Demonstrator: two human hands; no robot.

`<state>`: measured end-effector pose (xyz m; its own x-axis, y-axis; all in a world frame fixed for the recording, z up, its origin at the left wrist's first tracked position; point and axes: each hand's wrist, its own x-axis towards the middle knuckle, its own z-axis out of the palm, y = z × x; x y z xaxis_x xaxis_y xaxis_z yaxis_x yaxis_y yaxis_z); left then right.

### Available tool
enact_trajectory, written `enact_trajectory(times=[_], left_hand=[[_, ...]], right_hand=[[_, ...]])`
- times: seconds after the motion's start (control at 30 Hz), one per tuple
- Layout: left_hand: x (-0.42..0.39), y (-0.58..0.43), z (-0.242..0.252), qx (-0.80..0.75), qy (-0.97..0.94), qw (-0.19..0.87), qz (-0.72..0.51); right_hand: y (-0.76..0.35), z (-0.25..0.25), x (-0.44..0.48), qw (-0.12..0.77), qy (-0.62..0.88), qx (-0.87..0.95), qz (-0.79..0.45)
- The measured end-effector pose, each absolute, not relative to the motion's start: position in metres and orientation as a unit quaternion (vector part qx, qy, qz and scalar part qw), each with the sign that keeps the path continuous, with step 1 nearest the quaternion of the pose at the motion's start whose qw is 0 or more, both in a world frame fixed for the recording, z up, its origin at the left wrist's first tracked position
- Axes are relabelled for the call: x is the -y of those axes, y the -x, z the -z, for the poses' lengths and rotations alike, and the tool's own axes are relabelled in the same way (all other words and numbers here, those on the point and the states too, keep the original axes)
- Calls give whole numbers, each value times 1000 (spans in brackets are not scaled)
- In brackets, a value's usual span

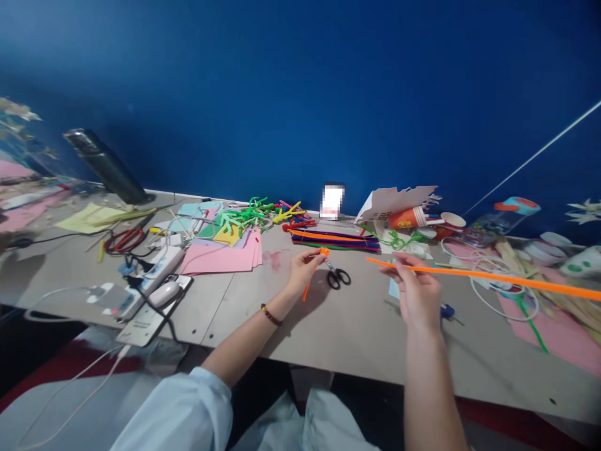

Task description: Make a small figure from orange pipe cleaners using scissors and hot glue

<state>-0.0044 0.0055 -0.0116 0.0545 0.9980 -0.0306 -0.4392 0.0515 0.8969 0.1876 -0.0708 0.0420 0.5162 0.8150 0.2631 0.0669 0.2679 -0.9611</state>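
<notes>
My left hand [305,270] is closed in a pinch on a small coiled orange pipe cleaner [324,252], whose loose tail hangs down below the fingers. My right hand [416,285] pinches a long straight orange pipe cleaner [488,275] near its left end; the rest runs off to the right edge of the view. Between the hands, nearer the left one, black-handled scissors [339,277] lie on the table, their blades partly hidden by the left fingers. Behind the hands rests a bundle of purple, red and orange pipe cleaners [335,239].
Pink paper sheets [218,258] and green twisted pipe cleaners [248,216] lie left of the hands. A power strip [157,275] with cables is farther left. Orange paper cups [407,218] and a white cable [479,300] are at right. A blue-handled screwdriver [447,311] lies beside the right wrist.
</notes>
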Motion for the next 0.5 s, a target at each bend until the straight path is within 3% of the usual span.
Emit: enact_trajectory(times=[0.13, 0.33, 0.5], left_hand=[[1, 3, 9, -370, -433, 586, -576], [5, 5, 6, -370, -487, 540, -578], [6, 4, 8, -370, -474, 558, -572]], right_hand=[[-157, -37, 60, 731, 444, 372, -360], [-140, -12, 47, 708, 402, 369, -449], [-138, 7, 48, 693, 434, 372, -439]])
